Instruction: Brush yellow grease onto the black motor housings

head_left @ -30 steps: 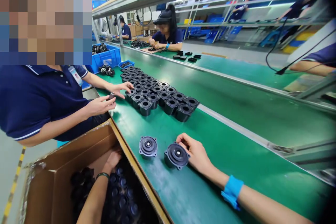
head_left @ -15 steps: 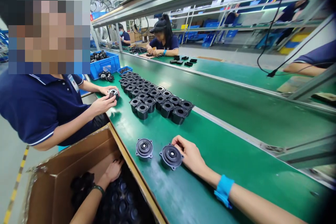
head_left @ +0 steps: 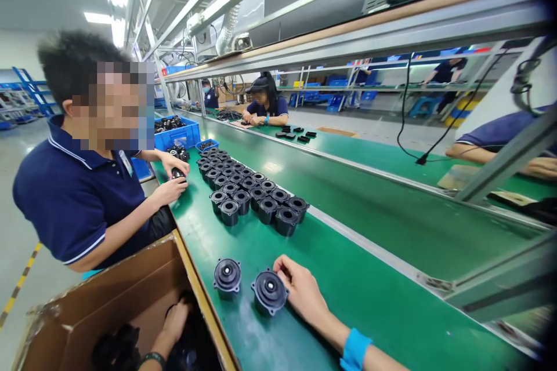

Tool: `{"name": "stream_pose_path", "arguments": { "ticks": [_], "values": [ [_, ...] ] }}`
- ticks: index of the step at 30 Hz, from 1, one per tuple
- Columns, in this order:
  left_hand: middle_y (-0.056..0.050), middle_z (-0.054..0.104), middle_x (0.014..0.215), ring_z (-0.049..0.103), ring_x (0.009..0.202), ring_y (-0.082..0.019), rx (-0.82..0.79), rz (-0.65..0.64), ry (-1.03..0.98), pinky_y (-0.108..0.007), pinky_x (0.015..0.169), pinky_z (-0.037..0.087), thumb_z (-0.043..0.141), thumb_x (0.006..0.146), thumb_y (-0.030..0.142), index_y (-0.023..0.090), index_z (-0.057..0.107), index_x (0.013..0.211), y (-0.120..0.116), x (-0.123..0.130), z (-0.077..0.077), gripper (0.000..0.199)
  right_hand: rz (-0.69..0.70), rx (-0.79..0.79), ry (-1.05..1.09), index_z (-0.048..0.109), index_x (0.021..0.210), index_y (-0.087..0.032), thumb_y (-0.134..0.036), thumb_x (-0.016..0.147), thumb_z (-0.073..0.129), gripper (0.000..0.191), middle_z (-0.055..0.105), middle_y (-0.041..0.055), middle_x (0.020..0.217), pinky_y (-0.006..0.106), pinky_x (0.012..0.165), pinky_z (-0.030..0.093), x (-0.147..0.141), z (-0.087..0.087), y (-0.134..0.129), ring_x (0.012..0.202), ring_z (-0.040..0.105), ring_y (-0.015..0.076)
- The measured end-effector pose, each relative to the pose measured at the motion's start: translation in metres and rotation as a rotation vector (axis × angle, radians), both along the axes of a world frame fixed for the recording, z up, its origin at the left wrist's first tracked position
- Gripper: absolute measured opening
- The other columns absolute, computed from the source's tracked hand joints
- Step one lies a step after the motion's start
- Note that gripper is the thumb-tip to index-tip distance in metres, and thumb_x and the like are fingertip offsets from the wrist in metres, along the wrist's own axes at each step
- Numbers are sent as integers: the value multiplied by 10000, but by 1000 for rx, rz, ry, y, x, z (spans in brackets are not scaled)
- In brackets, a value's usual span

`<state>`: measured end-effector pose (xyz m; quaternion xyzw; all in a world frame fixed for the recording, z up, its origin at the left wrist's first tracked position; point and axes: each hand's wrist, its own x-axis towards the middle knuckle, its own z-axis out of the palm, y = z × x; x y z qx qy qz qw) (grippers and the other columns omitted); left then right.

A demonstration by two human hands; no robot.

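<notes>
Item one: our right hand (head_left: pixel 302 294), on the green bench (head_left: pixel 361 284), fingers curled and closed on the edge of a round black part (head_left: pixel 270 291). The part sits just left of that hand, stepped face up. We judge it is held by the edge so that its face stays uncovered and its base stays steady on the bench.

Item two: a second round part (head_left: pixel 227 275), farther left of the right hand, apart from the first, also face up and untouched.

Item three: our left hand (head_left: pixel 176 320), down inside a cardboard box (head_left: pixel 126 290) with dark parts (head_left: pixel 116 348) beside it. Shadow covers the fingers; we cannot tell whether they grip anything.

Item four: rows of black cups (head_left: pixel 228 211), ahead of the right hand, packed close with holes upward, we suppose to save room and keep them standing.

Item five: a co-worker, ahead and to the left of our right hand, both hands (head_left: pixel 173 188) around a small dark piece (head_left: pixel 177 174). A blue bin (head_left: pixel 187 136) of dark pieces stands beyond.

Writing: a badge (head_left: pixel 126 162) hangs on the co-worker's shirt, too small to read. We find no legible brand or label.
</notes>
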<state>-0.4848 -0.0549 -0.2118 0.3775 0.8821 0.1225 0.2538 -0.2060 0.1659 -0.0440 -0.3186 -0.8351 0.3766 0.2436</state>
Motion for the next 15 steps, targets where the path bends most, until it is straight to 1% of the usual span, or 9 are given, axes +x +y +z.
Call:
{"name": "stream_pose_path", "arguments": {
  "ticks": [2, 5, 8, 10, 11, 13, 14, 15],
  "values": [
    [-74, 642, 1226, 655, 1054, -238, 52, 107, -23, -431, 887, 564, 638, 947, 336, 188, 622, 1193, -9, -8, 16, 288, 1, -19, 25, 530, 742, -250, -276, 831, 442, 128, 647, -9, 687, 287, 603, 388, -1, 0, 0, 627, 578, 194],
    [-81, 643, 1222, 649, 1065, -240, 156, 298, -58, -454, 902, 558, 640, 946, 324, 166, 622, 1183, -26, -22, 49, 285, -5, -64, 76, 543, 729, -248, -284, 801, 458, 118, 631, -13, 662, 295, 603, 374, -2, 0, -2, 602, 553, 192],
    [-77, 651, 1195, 664, 1017, -227, 318, 509, -114, -424, 857, 575, 638, 948, 326, 164, 619, 1181, -41, -27, 90, 284, -15, -112, 160, 555, 718, -242, -319, 760, 473, 120, 608, -12, 630, 302, 596, 371, -1, 0, -3, 579, 524, 190],
    [-65, 670, 1125, 682, 914, -195, 465, 619, -179, -375, 778, 592, 625, 957, 339, 158, 621, 1163, -51, -21, 121, 275, -32, -139, 242, 549, 710, -234, -365, 732, 486, 147, 588, -6, 614, 309, 593, 381, -1, 6, -2, 573, 513, 191],
    [-56, 681, 1074, 684, 848, -174, 549, 656, -217, -348, 731, 593, 614, 964, 346, 153, 624, 1145, -57, -14, 137, 265, -46, -151, 289, 541, 710, -230, -393, 724, 492, 171, 583, -1, 617, 312, 591, 388, -1, 12, -2, 571, 507, 190],
    [-32, 697, 941, 676, 721, -141, 730, 692, -294, -301, 647, 580, 620, 957, 373, 142, 633, 1088, -71, 4, 168, 266, -78, -177, 394, 527, 743, -220, -450, 735, 498, 233, 581, 11, 662, 314, 589, 398, -4, 30, -4, 577, 491, 182],
    [-17, 699, 870, 671, 677, -135, 822, 692, -329, -287, 622, 572, 655, 927, 394, 140, 639, 1057, -78, 16, 183, 286, -87, -191, 448, 527, 778, -214, -473, 753, 498, 261, 584, 17, 702, 312, 594, 404, -6, 43, -8, 592, 488, 177],
    [-2, 698, 799, 674, 652, -142, 910, 682, -360, -279, 609, 565, 725, 859, 419, 139, 647, 1029, -85, 28, 196, 337, -80, -207, 500, 531, 819, -209, -484, 776, 498, 281, 586, 20, 741, 307, 599, 411, -9, 56, -14, 610, 488, 172]
  ]
}}
